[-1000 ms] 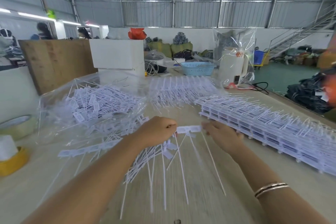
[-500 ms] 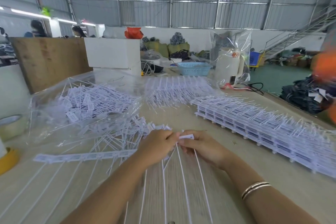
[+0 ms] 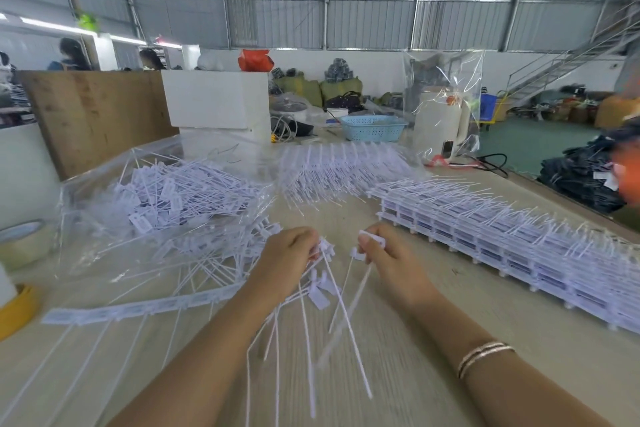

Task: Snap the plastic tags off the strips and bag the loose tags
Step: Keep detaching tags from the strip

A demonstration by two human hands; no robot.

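Snapping tags apart over the counter (image 3: 450,350).

Left hand (image 3: 285,262) curled, grip closed on a bunch of loose tags (image 3: 318,295), long tails fanning down toward the near edge. Right hand (image 3: 388,262) pinching a single tag (image 3: 372,238) between thumb and fingers, just apart from the left bunch. Stacked strips (image 3: 512,250) lying in rows to the right. Clear bag (image 3: 162,198) holding loose tags at left. One flat strip (image 3: 138,308) lying beside the left forearm.

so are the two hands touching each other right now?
Apart. The head view shows bare tabletop between the left hand and the right hand; each one pinches its own white tags.
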